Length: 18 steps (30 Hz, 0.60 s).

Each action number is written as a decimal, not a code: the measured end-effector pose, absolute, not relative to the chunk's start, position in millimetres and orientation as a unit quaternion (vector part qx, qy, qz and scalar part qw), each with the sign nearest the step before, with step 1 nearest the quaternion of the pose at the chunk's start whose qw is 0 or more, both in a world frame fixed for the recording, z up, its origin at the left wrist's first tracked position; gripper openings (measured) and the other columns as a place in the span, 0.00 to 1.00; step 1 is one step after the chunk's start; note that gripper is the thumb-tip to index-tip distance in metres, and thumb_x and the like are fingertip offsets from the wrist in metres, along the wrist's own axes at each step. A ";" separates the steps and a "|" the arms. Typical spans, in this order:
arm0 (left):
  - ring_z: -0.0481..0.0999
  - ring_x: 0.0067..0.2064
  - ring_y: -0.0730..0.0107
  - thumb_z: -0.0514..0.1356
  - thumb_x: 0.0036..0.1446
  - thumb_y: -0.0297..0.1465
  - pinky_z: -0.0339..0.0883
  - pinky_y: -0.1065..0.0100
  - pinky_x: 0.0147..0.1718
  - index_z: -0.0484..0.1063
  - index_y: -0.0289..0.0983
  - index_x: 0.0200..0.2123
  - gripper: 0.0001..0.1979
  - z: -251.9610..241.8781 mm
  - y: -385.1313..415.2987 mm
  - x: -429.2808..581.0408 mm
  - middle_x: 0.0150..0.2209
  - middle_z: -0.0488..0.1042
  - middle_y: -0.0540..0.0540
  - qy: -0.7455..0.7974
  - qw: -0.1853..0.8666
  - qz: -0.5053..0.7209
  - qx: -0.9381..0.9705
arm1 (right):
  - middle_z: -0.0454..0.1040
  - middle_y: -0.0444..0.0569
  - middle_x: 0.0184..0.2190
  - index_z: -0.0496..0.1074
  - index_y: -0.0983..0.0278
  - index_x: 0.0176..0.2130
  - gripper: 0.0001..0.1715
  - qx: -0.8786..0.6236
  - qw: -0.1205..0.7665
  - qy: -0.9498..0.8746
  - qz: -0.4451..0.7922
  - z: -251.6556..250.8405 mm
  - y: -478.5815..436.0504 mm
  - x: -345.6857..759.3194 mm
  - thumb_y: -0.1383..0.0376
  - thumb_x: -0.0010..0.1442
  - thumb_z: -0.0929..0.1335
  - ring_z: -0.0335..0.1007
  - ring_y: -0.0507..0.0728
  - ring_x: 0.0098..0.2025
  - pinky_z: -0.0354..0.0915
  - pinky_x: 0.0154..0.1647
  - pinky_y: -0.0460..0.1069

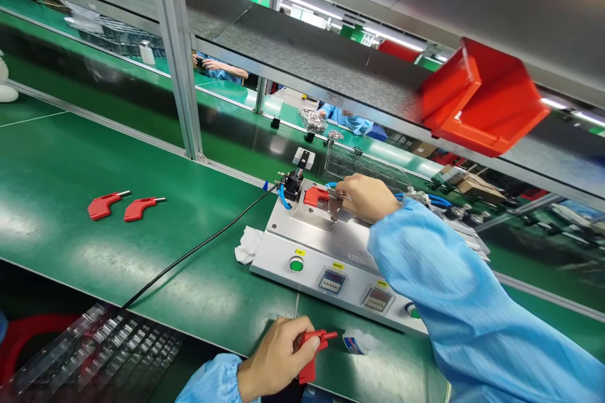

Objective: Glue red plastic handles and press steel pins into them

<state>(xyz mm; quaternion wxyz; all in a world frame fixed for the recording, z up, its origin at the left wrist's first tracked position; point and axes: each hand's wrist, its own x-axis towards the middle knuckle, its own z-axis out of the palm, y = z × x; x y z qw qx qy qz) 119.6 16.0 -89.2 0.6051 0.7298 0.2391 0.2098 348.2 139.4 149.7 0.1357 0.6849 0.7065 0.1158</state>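
Near the bench's front edge, my left hand [278,352] is closed around a red pistol-shaped plastic part [309,359] whose narrow tip points right. My right hand [366,197] reaches over a metal bench machine [283,242], fingers pinched beside its fixture block. What those fingers grip, if anything, is too hidden to make out. In the fixture, just left of these fingertips, lies another red part [315,196]. Two more red parts with metal pins, one [104,206] and another [140,208], rest on the green bench to the left.
A black cable [203,244] runs from the machine across the bench. White tissue [249,245] lies by its left end, and a small label packet [353,343] in front. Clear plastic trays [108,346] sit below the edge. Overhead, a shelf holds a red bin [486,101]. Co-workers' arms show behind.
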 end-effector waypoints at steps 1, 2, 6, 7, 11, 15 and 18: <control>0.64 0.26 0.69 0.56 0.66 0.36 0.55 0.68 0.28 0.66 0.41 0.28 0.12 -88.9 16.2 119.6 0.23 0.66 0.52 0.239 0.605 0.211 0.730 | 0.84 0.50 0.40 0.82 0.60 0.39 0.13 0.690 0.101 0.708 0.110 149.1 137.4 353.5 0.73 0.58 0.69 0.79 0.60 0.42 0.67 0.36 0.50; 0.64 0.26 0.69 0.56 0.66 0.35 0.55 0.68 0.28 0.66 0.41 0.28 0.13 -88.5 16.4 119.6 0.23 0.66 0.52 0.239 0.604 0.213 0.730 | 0.84 0.48 0.40 0.82 0.59 0.40 0.14 0.697 0.066 0.707 0.099 147.7 135.2 358.5 0.72 0.58 0.68 0.79 0.59 0.42 0.67 0.37 0.50; 0.64 0.25 0.69 0.55 0.66 0.35 0.54 0.68 0.27 0.65 0.41 0.27 0.13 -85.3 17.1 119.2 0.22 0.66 0.53 0.241 0.601 0.218 0.730 | 0.84 0.46 0.37 0.82 0.60 0.41 0.13 0.714 -0.020 0.697 0.057 136.8 127.6 369.9 0.71 0.60 0.68 0.79 0.59 0.41 0.70 0.44 0.51; 0.63 0.25 0.69 0.55 0.66 0.35 0.54 0.68 0.27 0.66 0.41 0.27 0.13 -84.6 17.1 119.1 0.21 0.66 0.53 0.241 0.600 0.218 0.731 | 0.84 0.47 0.37 0.82 0.60 0.40 0.12 0.715 -0.022 0.696 0.059 133.6 125.8 370.5 0.70 0.61 0.69 0.79 0.60 0.42 0.71 0.44 0.51; 0.63 0.25 0.70 0.55 0.67 0.35 0.54 0.68 0.27 0.65 0.41 0.27 0.14 -83.9 16.9 119.0 0.22 0.66 0.53 0.239 0.595 0.213 0.737 | 0.83 0.53 0.44 0.83 0.61 0.46 0.16 0.706 -0.010 0.699 0.117 123.7 118.6 367.8 0.69 0.64 0.66 0.77 0.63 0.48 0.72 0.44 0.53; 0.63 0.25 0.69 0.54 0.68 0.36 0.55 0.68 0.27 0.66 0.41 0.28 0.14 -84.1 16.5 119.3 0.21 0.66 0.53 0.241 0.608 0.213 0.726 | 0.81 0.54 0.48 0.83 0.59 0.49 0.20 0.678 -0.003 0.719 0.152 119.6 112.2 363.6 0.70 0.67 0.64 0.75 0.62 0.49 0.72 0.44 0.53; 0.63 0.24 0.69 0.54 0.67 0.37 0.55 0.68 0.28 0.66 0.41 0.27 0.14 -83.0 16.4 119.6 0.21 0.66 0.53 0.245 0.610 0.219 0.721 | 0.81 0.55 0.48 0.84 0.60 0.46 0.20 0.670 0.014 0.728 0.143 118.0 109.5 362.5 0.69 0.70 0.63 0.74 0.63 0.50 0.72 0.46 0.54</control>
